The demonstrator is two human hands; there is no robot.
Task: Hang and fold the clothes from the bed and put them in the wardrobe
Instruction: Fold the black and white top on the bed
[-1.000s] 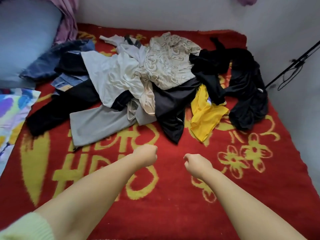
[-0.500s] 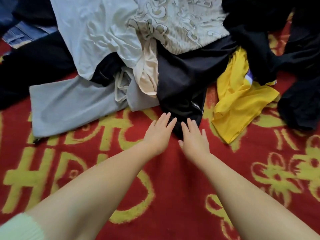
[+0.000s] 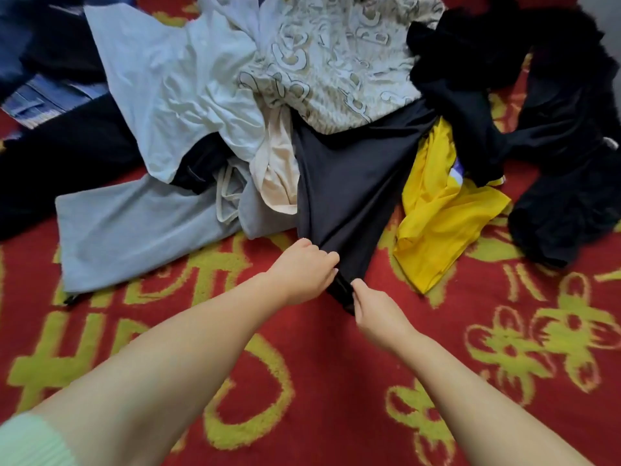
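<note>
1. Both hands grip the near tip of the dark grey garment (image 3: pixel 342 183): the left hand (image 3: pixel 304 269) curls its fingers round the left side of the tip, and the right hand (image 3: pixel 373 306) pinches the black hem just beside it, the two nearly touching.
2. The grip sits at the free end, likely because this is the only part of the garment not buried, so a pull toward the person should slide it out.
3. The garment's far end is pinned under the patterned cream top (image 3: pixel 336 65), which may drag along.
4. The pile lies across the far half of the bed (image 3: pixel 319 381), on its red and yellow blanket; the near half carries only the arms.
5. The yellow garment (image 3: pixel 443 213) lies just right of the gripped piece, the pale grey trousers (image 3: pixel 141 227) to its left, and black clothes (image 3: pixel 554 129) toward the bed's right edge.
6. No wardrobe or hanger shows.
</note>
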